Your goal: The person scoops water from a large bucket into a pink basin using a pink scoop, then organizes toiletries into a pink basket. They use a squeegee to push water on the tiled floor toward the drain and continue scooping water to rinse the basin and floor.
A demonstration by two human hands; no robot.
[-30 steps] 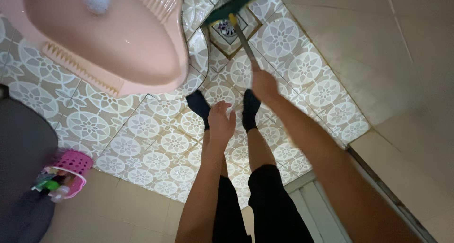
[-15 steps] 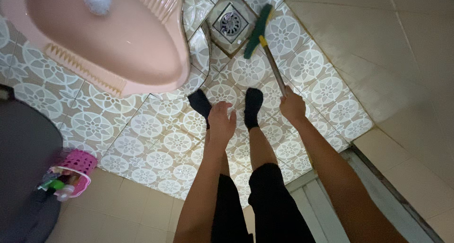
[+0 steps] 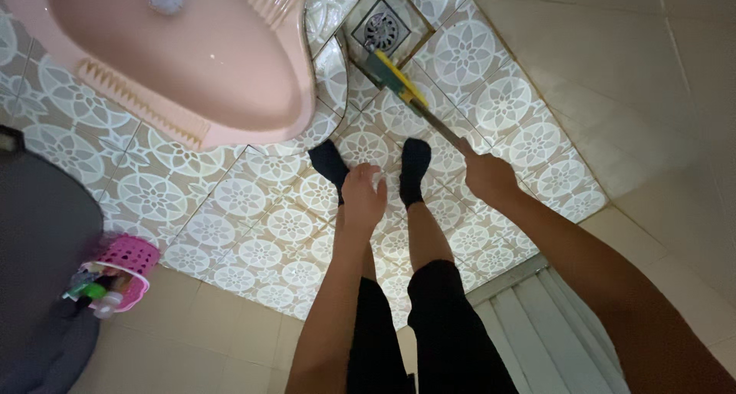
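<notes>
My right hand [image 3: 486, 176] grips the metal handle of a long floor brush [image 3: 396, 80]. Its green and yellow head rests on the patterned floor tiles just below the square floor drain [image 3: 382, 27]. My left hand [image 3: 362, 198] hangs in front of me with loosely spread fingers, holding nothing, above my feet in black socks [image 3: 415, 167].
A pink squat toilet pan [image 3: 192, 57] fills the upper left. A pink basket [image 3: 123, 275] with bottles stands at the lower left beside a dark grey bin [image 3: 38, 241]. Beige wall tiles run along the right, and a door threshold [image 3: 537, 317] lies at the bottom right.
The brush head swept from over the drain to its right side, then back to just below it. My right hand pulled back toward me. My left hand barely moved.
</notes>
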